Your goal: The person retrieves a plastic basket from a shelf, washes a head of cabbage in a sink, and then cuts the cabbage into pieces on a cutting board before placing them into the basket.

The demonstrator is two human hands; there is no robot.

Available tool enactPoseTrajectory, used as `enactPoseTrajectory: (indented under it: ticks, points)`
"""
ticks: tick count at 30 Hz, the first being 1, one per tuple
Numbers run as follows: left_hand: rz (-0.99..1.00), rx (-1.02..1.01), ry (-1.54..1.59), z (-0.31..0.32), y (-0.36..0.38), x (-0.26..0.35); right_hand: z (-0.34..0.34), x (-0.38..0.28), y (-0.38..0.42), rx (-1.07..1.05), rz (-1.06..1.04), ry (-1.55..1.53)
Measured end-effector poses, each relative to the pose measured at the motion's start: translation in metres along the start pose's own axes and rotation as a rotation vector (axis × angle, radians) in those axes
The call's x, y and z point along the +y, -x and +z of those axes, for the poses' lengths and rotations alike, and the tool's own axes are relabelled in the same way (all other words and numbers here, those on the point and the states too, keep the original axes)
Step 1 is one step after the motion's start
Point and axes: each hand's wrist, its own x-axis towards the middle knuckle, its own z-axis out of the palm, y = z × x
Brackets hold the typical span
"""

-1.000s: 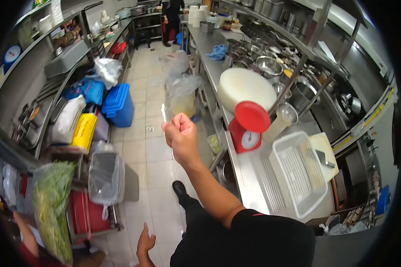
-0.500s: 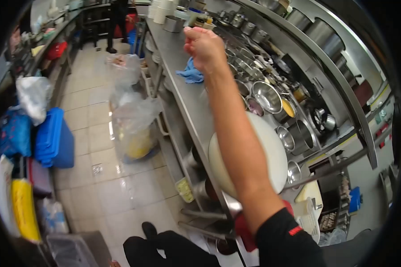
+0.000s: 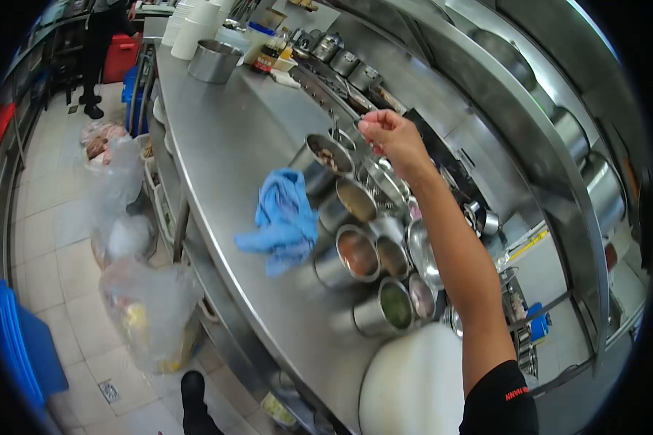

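Near one of the hands point(image 3: 395, 141), a metal pot point(image 3: 321, 176) stands vertical — mouth up.

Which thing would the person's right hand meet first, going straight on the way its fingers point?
The right hand would probably meet the metal container just left of it in the picture, though depth is unclear and it might pass above.

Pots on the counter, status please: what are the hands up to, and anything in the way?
Right hand out near the pots, fingers curled, grip unclear. Left hand out of view. Pots open, several filled. Cloth beside them, seemingly not in the way.
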Motion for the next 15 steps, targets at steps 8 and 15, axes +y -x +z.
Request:
enactPoseTrajectory:
  ticks: [8, 15]
  points:
    - [0.54, 0.252, 0.74, -0.099, -0.134, 0.374, 0.045, 0.001, -0.152, 0.098, -0.039, -0.125]
    - [0.993, 0.442, -0.269, -0.155, -0.128, 0.64, 0.061, -0.019, -0.302, 0.079, -0.023, -0.545]
